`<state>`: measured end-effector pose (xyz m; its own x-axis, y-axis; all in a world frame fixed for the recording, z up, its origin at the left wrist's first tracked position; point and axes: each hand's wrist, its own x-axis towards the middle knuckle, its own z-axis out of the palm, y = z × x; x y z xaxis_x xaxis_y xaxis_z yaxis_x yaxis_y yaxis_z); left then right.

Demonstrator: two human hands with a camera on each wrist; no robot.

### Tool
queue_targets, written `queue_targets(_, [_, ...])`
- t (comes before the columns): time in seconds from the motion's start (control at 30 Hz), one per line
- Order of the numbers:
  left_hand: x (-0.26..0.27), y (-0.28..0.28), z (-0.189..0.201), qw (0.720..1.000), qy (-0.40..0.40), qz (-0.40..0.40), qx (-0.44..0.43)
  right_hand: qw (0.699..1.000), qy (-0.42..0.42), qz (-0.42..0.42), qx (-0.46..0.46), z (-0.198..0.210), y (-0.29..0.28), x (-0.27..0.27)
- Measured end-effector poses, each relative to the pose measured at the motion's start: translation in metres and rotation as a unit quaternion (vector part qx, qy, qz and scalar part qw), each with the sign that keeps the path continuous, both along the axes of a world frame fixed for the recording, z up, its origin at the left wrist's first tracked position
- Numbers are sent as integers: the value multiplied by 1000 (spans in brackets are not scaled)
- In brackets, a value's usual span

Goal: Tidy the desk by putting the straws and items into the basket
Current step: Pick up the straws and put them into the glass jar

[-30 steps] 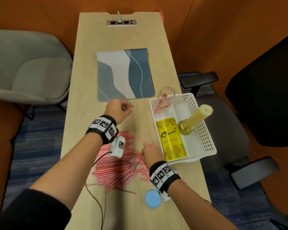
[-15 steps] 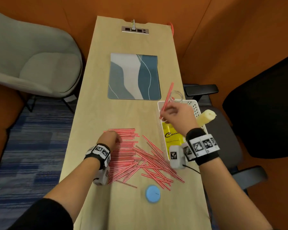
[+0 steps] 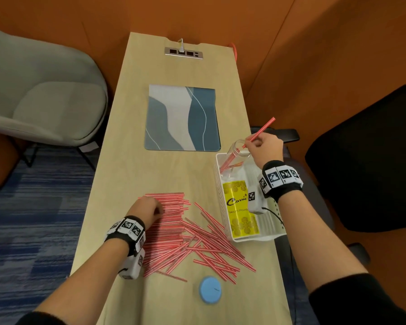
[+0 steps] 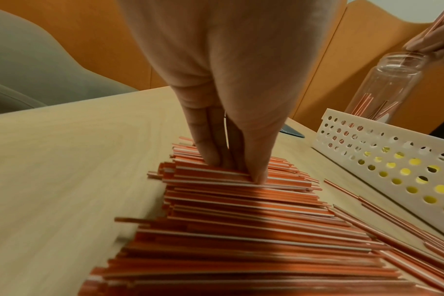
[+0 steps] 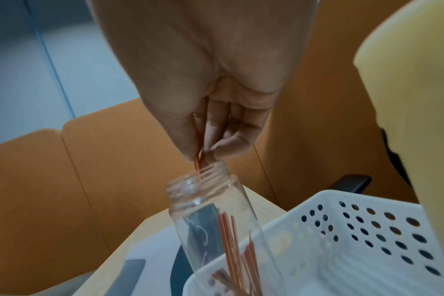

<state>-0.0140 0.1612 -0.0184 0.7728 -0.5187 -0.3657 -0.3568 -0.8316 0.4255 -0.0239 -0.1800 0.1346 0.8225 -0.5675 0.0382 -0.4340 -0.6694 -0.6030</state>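
Yellow packet (image 3: 240,209) in basket (image 3: 223,195) reads "Carrie", "Talcum Powd.."

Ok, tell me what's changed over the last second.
The right hand left the straw pile, carried a straw to the jar in the basket. The left hand dropped onto the pile. The blue lid and mat stayed put.
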Motion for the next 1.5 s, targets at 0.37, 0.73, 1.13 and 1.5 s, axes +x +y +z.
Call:
queue_targets(0.37, [2,-4,3,999,6,-36,11,991,-120,-58,17,-8,7,-17])
queue_targets(0.73, [-5,-8,5,998,-29,-53,22,931,285,223,34,-111,148,-99])
queue_targets(1.13, [24,-27,72,994,-60,-35,-90,918,299,246,-82,-145,153,-104])
queue_targets(1.5, [78,-164,193,912,-92,-10,-400,955,223,193,34,-106,136,-110])
